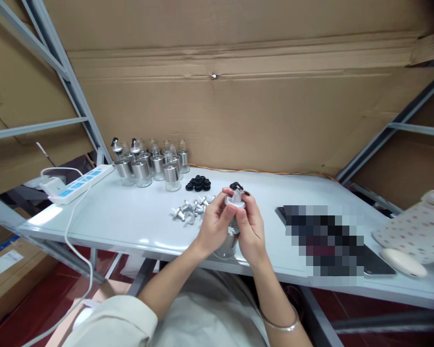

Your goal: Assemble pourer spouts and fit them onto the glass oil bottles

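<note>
A glass oil bottle (225, 248) with a steel band stands near the table's front edge. On its neck sits a pour spout (236, 201) with a pale collar and a black flip cap. My left hand (217, 219) is closed round the spout's collar from the left, thumb in front. From the right, my right hand (251, 226) grips the same collar, its thumb beside the left one. The fingers hide most of the bottle's neck. Left of my hands lie loose pourer pieces (190, 210) with metallic stems, and behind them a cluster of black caps (198, 183).
Several glass bottles with steel bands (141, 171) stand at the back left, two with spouts. A power strip (83, 183) lies on the left edge. To the right are a dark tablet-like device (378, 262), partly blurred, a white oval object (403, 262) and a dotted cloth item (401, 233).
</note>
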{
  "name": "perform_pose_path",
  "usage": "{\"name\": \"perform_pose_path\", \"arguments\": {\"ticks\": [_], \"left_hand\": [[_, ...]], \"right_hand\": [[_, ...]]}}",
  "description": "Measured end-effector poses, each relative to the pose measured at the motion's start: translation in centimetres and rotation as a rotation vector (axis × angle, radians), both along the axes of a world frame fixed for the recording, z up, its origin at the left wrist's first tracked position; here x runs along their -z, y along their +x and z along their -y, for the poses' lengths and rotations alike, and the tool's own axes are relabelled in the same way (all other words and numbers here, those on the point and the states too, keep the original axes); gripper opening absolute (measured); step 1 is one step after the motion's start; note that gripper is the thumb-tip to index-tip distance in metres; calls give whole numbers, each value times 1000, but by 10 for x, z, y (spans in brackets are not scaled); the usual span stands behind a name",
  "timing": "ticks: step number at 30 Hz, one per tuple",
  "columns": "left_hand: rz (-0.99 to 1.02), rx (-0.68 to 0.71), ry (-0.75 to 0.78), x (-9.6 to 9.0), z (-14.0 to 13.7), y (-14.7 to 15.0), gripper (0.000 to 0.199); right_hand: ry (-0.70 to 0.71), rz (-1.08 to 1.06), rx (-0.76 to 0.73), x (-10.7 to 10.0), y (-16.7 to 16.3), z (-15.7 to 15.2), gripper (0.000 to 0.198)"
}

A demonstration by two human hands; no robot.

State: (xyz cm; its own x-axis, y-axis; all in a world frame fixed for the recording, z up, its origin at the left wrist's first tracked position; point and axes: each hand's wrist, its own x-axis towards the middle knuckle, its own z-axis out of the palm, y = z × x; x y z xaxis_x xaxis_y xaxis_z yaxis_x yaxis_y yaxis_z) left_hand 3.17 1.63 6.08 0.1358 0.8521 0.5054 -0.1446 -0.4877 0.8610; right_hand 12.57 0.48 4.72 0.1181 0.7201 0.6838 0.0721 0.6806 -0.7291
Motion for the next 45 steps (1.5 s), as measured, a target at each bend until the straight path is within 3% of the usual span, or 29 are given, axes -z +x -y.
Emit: {"name": "perform_pose_path", "arguments": {"ticks": [9,18,25,29,34,37,41,45], "left_hand": [[25,28,21,1,0,1,62],[-52,-4,36,5,-2,0,68],[57,135,62,5,0,1,62],[72,181,54,6,-1,0,59],[36,178,56,9,-1,-1,56],[-17,186,69,3,1,-5,51],[56,108,112,-22,-1,-26,46],[21,-194,252,-59,-23,-69,46]], "right_hand": [[-99,-96,-28,-12,-6,5,30],[-279,-263,5,-20,-15,12,44],[-410,-851,-177,-35,-4,3,35],[-515,-1080,-244,-17,4,-1,23],[-642,-1182,-151,23,5,-1,23],[-616,-1192,-112,38,6,-2,21],[-594,-1074,-73,46,9,-2,26],[-580,-1016,-82,48,8,-1,29]]}}
